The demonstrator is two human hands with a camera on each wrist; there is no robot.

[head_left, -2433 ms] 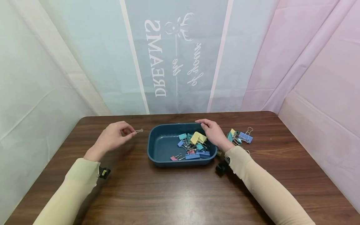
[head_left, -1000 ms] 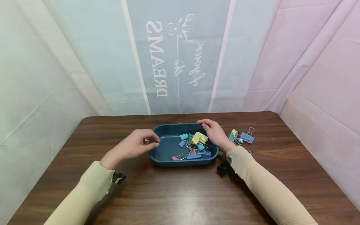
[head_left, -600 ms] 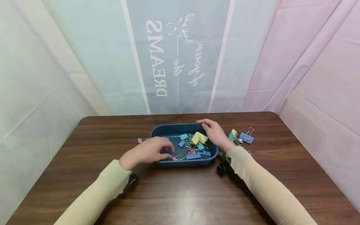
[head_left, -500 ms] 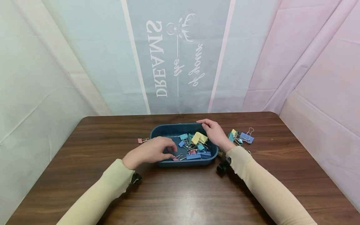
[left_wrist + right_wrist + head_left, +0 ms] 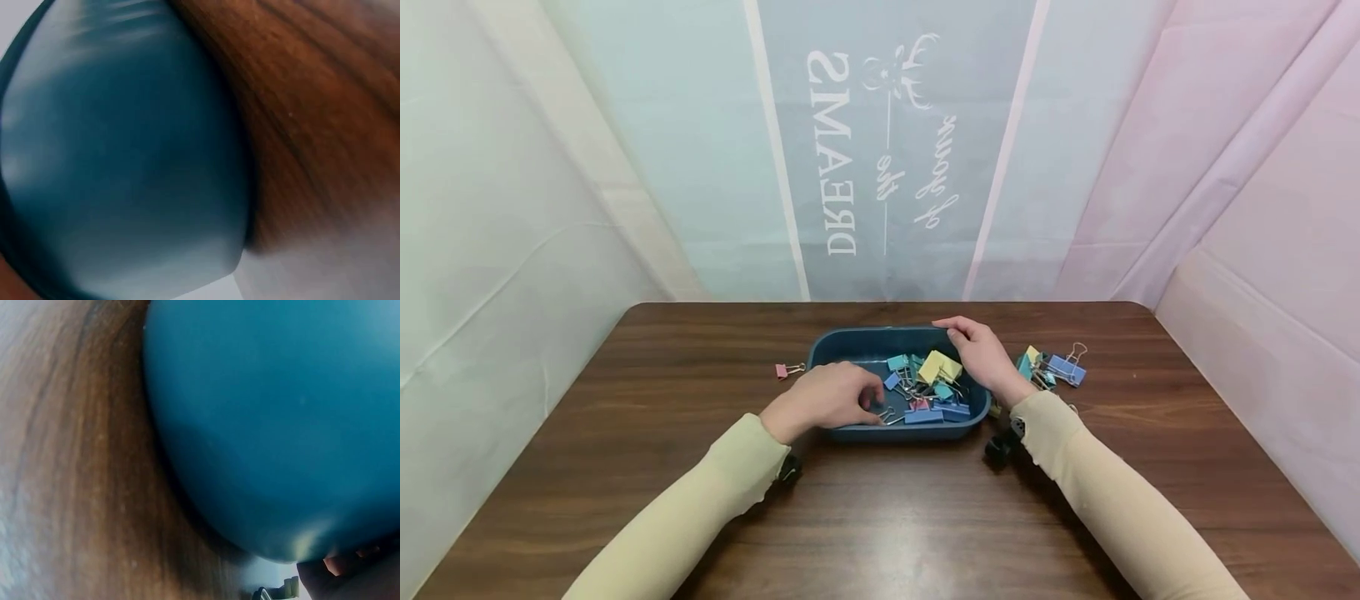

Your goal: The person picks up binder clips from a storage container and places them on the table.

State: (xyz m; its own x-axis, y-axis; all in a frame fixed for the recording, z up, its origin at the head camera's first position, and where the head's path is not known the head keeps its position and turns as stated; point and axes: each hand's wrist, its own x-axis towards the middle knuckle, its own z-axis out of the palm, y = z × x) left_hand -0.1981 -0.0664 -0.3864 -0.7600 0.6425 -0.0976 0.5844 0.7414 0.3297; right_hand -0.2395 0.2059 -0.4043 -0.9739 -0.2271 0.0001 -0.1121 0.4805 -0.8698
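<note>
A dark blue plastic tray (image 5: 850, 336) stands mid-table with several coloured binder clips in its right half, among them a yellow clip (image 5: 938, 367) and a blue clip (image 5: 923, 416). Over its front left rim reaches my left hand (image 5: 831, 396), fingers curled; thumb and fingertips pinch a small pink clip, whose body they cover. The wire handles (image 5: 889, 413) of that clip stick out. My right hand (image 5: 985, 354) grips the tray's far right rim. In the left wrist view the tray wall (image 5: 125, 137) fills much of the picture; the right wrist view shows its outer side (image 5: 269, 425).
On the table left of the tray lies a pink binder clip (image 5: 782, 371). Right of the tray, partly behind the right forearm, is a heap of clips, including a blue one (image 5: 1066, 369). A curtain (image 5: 910, 275) hangs behind the table.
The left hand carried a pink clip, left it on the table left of the tray, then moved right into the tray to another pink clip. The right hand stayed on the rim.
</note>
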